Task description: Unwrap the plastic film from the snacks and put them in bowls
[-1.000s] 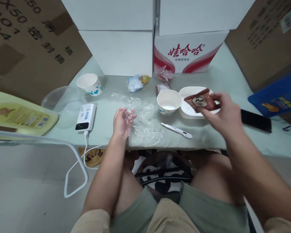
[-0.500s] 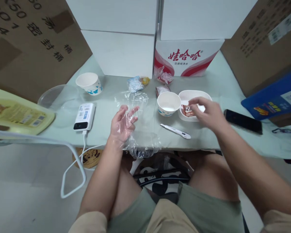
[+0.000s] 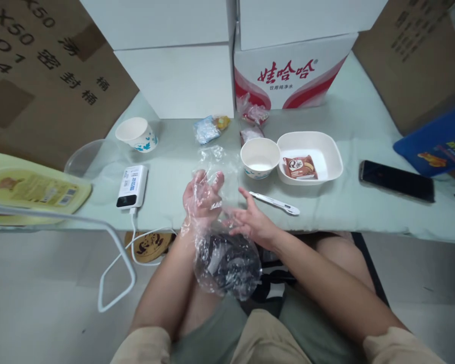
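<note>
A crinkled clear plastic bag [image 3: 227,265] hangs over the table's front edge above my lap, and part of it covers my left hand [image 3: 202,199]. That hand has its palm up and its fingers curled in the film. My right hand [image 3: 254,222] is at the bag's right side with fingers spread, close to the film; whether it touches is hard to tell. Beyond it lies a white utility knife [image 3: 275,203]. Behind the knife stand a paper cup [image 3: 260,159] and a white oval tray [image 3: 329,156] holding a brown snack packet [image 3: 300,168].
To the left are another paper cup [image 3: 136,134], a clear round lid [image 3: 94,162], a power bank [image 3: 132,187] with cable, and a yellow bottle [image 3: 34,184]. Small wrapped packets [image 3: 208,130] lie before the white boxes [image 3: 182,81]. A phone [image 3: 396,181] lies at right.
My right hand has left the tray and moved left to the plastic bag. The bag now hangs lower over my lap, and my left hand has shifted slightly right. The snack packet stays in the tray.
</note>
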